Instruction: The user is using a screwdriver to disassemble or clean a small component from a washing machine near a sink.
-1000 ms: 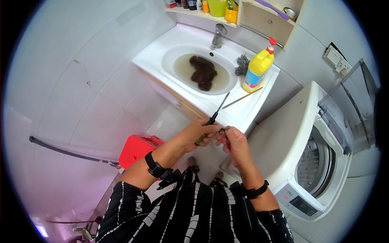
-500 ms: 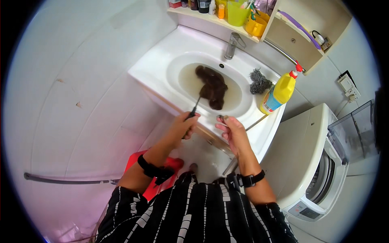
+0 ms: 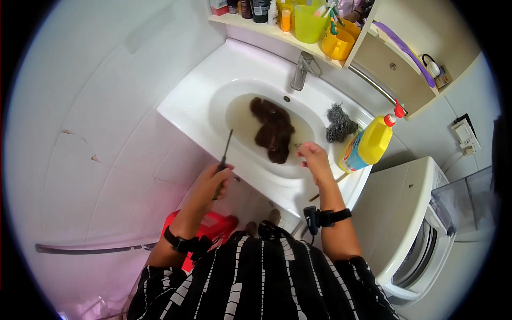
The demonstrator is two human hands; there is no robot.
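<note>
My left hand [image 3: 212,181] is closed round the dark handle of a screwdriver [image 3: 226,149], its thin shaft pointing up at the sink's near left side. My right hand [image 3: 310,157] hangs over the sink's right inner edge, fingertips pinched on a small object I cannot make out. The white basin [image 3: 192,90] holds cloudy water with a dark brown soft mass [image 3: 272,128] in it. A grey steel-wool scourer [image 3: 337,122] and a yellow bottle [image 3: 370,141] with a red top stand at the right. A thin stick [image 3: 320,193] lies behind my right wrist.
A tap [image 3: 300,74] rises behind the basin, below a shelf [image 3: 266,25] with cups and bottles. A washing machine [image 3: 386,197] with raised lid is on the right. A red plastic container [image 3: 213,224] is low on the left, beside tiled walls [image 3: 96,133].
My hands have separated and moved up toward the basin, the left carrying the screwdriver leftward, the right now out over the basin's right side. The view has shifted too.
</note>
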